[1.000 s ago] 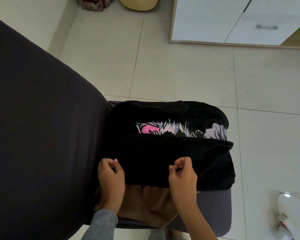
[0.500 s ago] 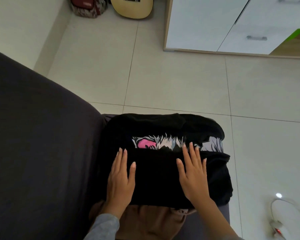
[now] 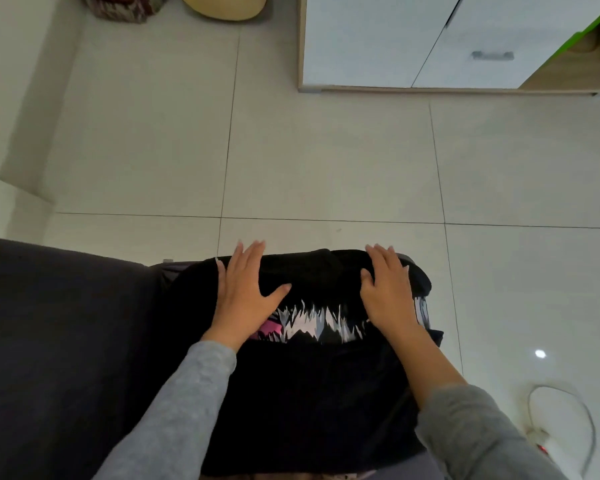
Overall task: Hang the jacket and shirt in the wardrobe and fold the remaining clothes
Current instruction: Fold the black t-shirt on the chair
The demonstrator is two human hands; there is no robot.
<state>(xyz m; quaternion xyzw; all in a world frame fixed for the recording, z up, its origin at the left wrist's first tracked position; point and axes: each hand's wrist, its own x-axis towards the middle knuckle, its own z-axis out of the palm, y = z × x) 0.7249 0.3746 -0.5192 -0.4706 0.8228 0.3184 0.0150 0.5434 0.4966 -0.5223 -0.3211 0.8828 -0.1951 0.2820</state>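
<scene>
Hands laid flat on black folded garment w/ pink, white & grey print (image 3: 309, 393)
Left hand (image 3: 243, 292) & right hand (image 3: 387, 292) are spread open, fingers straight, pressed on its far edge; garment is laid on dark grey fabric seat (image 3: 49, 341)

Pale glossy floor (image 3: 326, 161) tiles with thin dark grout lines fill most of the view. At the top edge the rounded, pale yellow lower body of a guitar (image 3: 224, 5) stands on the tiles, and just to its left sits a bag (image 3: 125, 6) patterned in dark red, cut off by the frame. A plain light wall (image 3: 11, 98) runs down the left side. Below it, a dark grey sofa (image 3: 49, 341) takes up the lower left. At the lower right a white round object (image 3: 558, 420) lies on the floor, with a thin cable (image 3: 593, 431) looped round it. Near it, a small bright reflection (image 3: 540, 353) shines on a tile.
</scene>
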